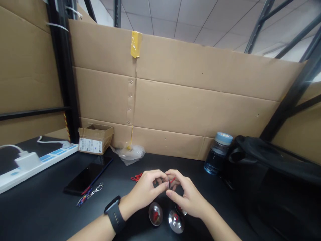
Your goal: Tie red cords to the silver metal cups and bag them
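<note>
Above the black tabletop, my left hand [147,187] and my right hand [188,194] meet, fingertips pinched around a thin, shiny finger cymbal [168,182] seen nearly edge-on. A bit of red cord [172,180] shows beside it, among my right fingers. Just below my hands lie two more silver cymbals, a left one [155,214] and a right one [176,221], each with red at its centre. Another shiny cymbal [179,210] is partly covered by my right hand. Behind my left hand sits a small heap of red cords [136,177].
At the left are a white power strip [56,157], a dark phone [89,175], a keychain [94,191] and an open cardboard box [96,137]. A plastic bag [130,154] lies by the cardboard wall [175,110]. Rightward stand a blue-lidded bottle [217,154] and a black bag [276,187].
</note>
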`<control>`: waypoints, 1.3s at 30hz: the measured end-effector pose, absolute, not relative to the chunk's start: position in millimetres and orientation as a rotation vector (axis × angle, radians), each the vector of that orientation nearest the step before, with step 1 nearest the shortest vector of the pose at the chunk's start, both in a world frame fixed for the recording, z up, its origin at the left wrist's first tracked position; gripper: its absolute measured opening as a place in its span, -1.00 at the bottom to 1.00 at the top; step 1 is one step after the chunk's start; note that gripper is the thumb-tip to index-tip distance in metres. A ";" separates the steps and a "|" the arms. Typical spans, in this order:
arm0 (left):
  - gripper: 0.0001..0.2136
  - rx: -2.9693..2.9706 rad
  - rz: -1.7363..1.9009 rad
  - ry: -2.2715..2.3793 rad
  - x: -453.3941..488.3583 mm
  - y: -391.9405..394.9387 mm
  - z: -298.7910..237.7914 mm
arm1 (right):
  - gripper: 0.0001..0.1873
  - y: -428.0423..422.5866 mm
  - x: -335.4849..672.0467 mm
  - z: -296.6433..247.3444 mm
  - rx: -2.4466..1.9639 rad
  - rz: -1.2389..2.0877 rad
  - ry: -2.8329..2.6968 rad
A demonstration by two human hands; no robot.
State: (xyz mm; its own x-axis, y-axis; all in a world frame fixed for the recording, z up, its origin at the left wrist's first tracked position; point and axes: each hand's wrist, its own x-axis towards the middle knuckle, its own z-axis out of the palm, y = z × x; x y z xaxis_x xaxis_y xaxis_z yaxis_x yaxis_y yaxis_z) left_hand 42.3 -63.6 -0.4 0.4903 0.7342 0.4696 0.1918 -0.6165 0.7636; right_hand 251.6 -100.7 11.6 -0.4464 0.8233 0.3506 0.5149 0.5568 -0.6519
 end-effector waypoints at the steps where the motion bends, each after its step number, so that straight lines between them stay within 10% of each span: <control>1: -0.92 2.100 1.071 0.758 42.0 -63.8 0.0 | -0.53 -101.3 251.5 12.2 -1.062 0.621 -2.144; 39: -0.90 2.607 0.483 1.083 -10.7 -12.8 -14.2 | -0.69 -66.8 323.1 2.6 -1.694 0.261 -2.177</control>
